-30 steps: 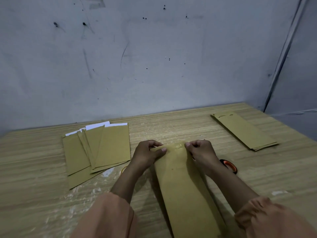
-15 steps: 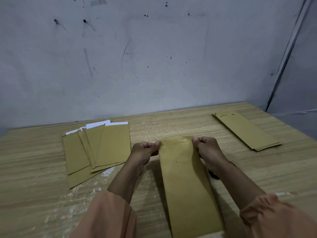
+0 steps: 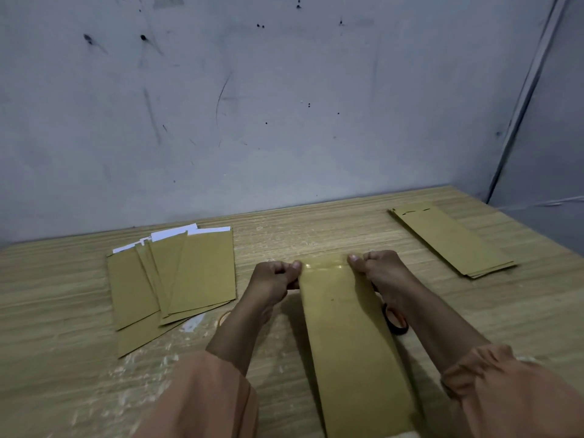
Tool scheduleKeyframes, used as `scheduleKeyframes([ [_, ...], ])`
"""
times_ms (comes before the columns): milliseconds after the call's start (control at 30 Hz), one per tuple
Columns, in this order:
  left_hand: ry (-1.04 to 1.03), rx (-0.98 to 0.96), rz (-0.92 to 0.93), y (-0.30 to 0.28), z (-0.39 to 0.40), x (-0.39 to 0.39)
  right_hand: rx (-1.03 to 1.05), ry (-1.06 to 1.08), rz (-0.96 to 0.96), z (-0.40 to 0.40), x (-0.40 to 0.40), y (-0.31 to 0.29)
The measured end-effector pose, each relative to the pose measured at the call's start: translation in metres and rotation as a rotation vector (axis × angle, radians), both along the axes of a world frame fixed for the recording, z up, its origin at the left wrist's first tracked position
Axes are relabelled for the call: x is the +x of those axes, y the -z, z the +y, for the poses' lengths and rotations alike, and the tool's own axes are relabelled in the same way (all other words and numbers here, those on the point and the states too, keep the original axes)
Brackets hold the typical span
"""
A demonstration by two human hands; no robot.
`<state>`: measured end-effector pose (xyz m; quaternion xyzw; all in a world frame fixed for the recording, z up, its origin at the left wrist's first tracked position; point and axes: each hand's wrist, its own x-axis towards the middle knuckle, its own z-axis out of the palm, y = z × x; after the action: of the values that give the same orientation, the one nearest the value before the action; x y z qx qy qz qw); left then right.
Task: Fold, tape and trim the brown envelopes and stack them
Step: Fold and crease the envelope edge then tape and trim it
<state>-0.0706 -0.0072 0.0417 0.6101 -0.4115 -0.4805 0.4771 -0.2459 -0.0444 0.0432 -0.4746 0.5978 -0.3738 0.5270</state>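
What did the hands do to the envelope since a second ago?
Both hands slid apart along the envelope's far end: the left hand to its left corner, the right hand to its right corner, baring the shiny tape between them. They still hold that end. The fanned pile and stack stayed put.

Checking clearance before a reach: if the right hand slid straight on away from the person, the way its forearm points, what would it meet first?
Probably nothing: past the right hand lies bare table, then the wall.
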Motion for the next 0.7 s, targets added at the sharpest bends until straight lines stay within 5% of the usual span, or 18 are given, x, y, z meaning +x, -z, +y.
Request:
scheduleKeyframes([
  [133, -0.020, 0.000, 0.161, 0.004, -0.008, -0.008, 0.027, 0.066, -0.086, -0.012, -0.015, -0.003],
  [300, 0.175, 0.043, 0.055, 0.007, -0.011, -0.030, -0.003, 0.133, -0.150, -0.028, -0.030, -0.010],
  [433, 0.127, 0.009, 0.095, 0.005, -0.025, -0.045, -0.077, 0.101, -0.168, -0.031, -0.040, -0.017],
  [700, -0.047, -0.008, 0.234, 0.000, -0.070, -0.079, -0.069, -0.009, 0.086, -0.037, -0.083, -0.005],
])
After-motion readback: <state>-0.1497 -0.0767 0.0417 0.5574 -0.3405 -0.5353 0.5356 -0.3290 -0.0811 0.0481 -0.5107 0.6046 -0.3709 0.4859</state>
